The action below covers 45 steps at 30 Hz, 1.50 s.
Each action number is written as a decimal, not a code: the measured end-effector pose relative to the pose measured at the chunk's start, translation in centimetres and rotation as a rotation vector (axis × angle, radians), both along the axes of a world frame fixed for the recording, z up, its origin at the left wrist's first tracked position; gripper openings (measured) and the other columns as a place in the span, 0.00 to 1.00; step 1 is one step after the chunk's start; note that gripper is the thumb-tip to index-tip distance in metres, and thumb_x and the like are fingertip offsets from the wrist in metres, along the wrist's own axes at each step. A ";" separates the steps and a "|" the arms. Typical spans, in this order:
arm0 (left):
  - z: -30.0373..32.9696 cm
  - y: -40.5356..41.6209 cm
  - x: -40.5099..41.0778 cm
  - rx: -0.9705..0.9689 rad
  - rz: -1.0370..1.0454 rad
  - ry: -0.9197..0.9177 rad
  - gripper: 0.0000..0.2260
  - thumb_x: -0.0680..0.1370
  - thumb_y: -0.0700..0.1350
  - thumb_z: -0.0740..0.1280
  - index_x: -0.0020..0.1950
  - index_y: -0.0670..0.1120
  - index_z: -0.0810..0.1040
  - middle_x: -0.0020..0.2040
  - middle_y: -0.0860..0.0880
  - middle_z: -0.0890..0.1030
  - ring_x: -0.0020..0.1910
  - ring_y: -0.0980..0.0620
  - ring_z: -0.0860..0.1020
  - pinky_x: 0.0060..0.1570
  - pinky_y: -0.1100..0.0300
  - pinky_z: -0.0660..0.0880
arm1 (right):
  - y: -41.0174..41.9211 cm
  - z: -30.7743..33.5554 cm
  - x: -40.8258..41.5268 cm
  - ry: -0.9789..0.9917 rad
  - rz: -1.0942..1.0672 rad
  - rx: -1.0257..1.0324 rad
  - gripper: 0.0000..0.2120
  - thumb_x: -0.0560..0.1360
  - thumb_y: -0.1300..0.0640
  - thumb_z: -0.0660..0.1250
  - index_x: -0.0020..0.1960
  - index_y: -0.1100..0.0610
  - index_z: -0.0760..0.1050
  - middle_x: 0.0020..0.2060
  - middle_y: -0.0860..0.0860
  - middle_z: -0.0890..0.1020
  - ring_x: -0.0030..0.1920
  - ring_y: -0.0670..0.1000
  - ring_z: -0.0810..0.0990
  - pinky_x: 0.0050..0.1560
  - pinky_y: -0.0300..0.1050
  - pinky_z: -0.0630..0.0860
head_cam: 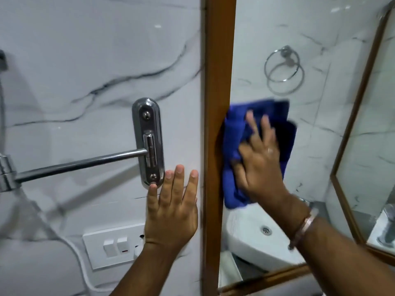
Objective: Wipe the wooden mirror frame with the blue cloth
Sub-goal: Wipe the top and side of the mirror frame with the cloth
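The wooden mirror frame (217,60) runs upright through the middle of the view, with its bottom rail slanting along the lower right. A folded blue cloth (234,133) lies flat against the mirror glass, its left edge touching the inner side of the upright rail. My right hand (259,159) presses on the cloth with fingers spread; a bracelet is on that wrist. To the left of the frame, my left hand (173,210) rests flat and open on the marble wall, holding nothing.
A chrome hinge plate (148,142) with a bar jutting left is fixed to the wall just above my left fingers. A white switch panel (113,245) sits below. The mirror reflects a towel ring (282,67) and a white basin (254,236).
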<state>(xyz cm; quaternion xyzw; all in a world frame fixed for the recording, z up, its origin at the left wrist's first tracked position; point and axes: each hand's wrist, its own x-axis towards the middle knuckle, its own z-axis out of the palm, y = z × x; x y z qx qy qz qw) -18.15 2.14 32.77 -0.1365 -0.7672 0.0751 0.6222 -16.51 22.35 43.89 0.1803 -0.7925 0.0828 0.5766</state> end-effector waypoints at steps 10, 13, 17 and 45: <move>-0.3 -0.1 -0.1 0.019 -0.006 -0.002 0.29 0.82 0.50 0.58 0.82 0.46 0.56 0.83 0.40 0.44 0.82 0.41 0.43 0.78 0.41 0.40 | -2.6 -27.2 2.2 -0.458 -0.156 -0.050 0.30 0.79 0.39 0.47 0.77 0.50 0.54 0.69 0.64 0.69 0.77 0.58 0.41 0.76 0.54 0.39; -0.2 -0.1 0.0 0.021 -0.002 -0.006 0.29 0.83 0.50 0.58 0.83 0.46 0.55 0.83 0.40 0.41 0.82 0.42 0.40 0.78 0.42 0.39 | -1.7 -35.0 5.0 -0.724 -0.272 0.142 0.34 0.75 0.36 0.51 0.77 0.44 0.45 0.75 0.57 0.63 0.77 0.57 0.37 0.74 0.53 0.37; 0.0 0.0 0.0 0.016 0.013 -0.008 0.29 0.83 0.51 0.57 0.83 0.46 0.54 0.83 0.40 0.42 0.81 0.41 0.40 0.78 0.42 0.38 | -1.8 -29.4 3.8 -0.496 -0.217 0.146 0.43 0.69 0.35 0.57 0.77 0.51 0.46 0.77 0.56 0.42 0.68 0.75 0.62 0.74 0.54 0.36; -0.3 -0.1 0.0 0.006 -0.017 -0.068 0.29 0.85 0.52 0.53 0.83 0.47 0.46 0.79 0.39 0.55 0.79 0.39 0.52 0.77 0.42 0.39 | -4.4 -34.7 4.0 -0.604 -0.092 -0.216 0.28 0.80 0.40 0.41 0.77 0.49 0.48 0.67 0.62 0.65 0.62 0.71 0.61 0.75 0.50 0.39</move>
